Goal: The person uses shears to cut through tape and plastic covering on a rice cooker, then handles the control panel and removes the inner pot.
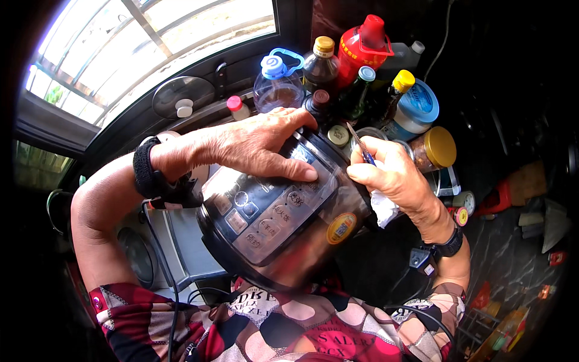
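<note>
Head view: left grip (259, 148) clasps the tilted cooker (289, 211) beneath it; right grip (389, 175), beside the cooker's end, holds a slim tool (360, 145), white wad (384, 210) just below. The step looks like tool work on the cooker; the next move seems to call for firm bracing and a careful tip
</note>
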A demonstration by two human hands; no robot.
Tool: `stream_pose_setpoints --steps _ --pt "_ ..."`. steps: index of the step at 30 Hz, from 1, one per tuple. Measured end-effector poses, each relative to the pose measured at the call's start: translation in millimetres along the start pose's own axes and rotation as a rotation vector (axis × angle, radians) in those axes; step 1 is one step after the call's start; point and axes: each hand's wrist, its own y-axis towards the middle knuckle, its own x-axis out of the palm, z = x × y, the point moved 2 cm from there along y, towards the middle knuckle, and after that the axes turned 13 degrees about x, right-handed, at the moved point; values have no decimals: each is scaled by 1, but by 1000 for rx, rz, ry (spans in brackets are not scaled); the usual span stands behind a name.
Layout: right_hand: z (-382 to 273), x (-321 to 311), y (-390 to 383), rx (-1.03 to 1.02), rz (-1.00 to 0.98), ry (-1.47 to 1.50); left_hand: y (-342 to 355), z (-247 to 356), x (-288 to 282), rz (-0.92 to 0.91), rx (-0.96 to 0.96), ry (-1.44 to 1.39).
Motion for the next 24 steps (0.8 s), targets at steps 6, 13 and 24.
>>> stream_pose_setpoints --steps 6,13,24 --pt "-10 9 0 -64 184 -308 10 0 -3 -62 51 -7" --pt "4 -6 1 -137 17 27 4 11 4 113 384 211" --pt "10 -43 -13 -308 275 -380 15 18 1 61 317 -41"
